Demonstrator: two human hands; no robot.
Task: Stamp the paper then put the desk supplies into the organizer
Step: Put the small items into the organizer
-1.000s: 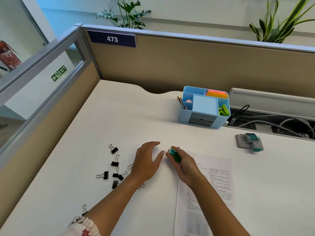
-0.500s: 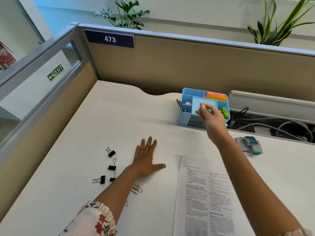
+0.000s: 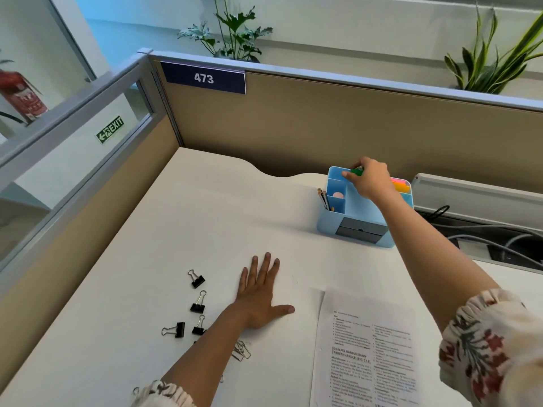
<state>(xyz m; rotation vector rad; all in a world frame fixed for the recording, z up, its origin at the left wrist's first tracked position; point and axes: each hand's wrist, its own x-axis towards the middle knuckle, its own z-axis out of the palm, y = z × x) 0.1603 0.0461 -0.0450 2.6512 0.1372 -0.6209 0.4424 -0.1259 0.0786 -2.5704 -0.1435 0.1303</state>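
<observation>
Nearest, a printed white paper sheet (image 3: 367, 353) lies on the white desk (image 3: 182, 230). Left of the sheet the left hand (image 3: 260, 298) rests flat with fingers spread, and beyond it are black binder clips (image 3: 197, 280) and wire paper clips (image 3: 242, 352). Bare desk lies behind the sheet up to the light-blue plastic organizer (image 3: 352, 224), which holds pencils, a pink disc and bright sticky notes; over its back-left compartment, the right hand (image 3: 370, 180) pinches a small green object (image 3: 357, 171).

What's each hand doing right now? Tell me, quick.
Left hand: open, flat on the desk, holding nothing.
Right hand: closed on a small green item, over the blue organizer.
</observation>
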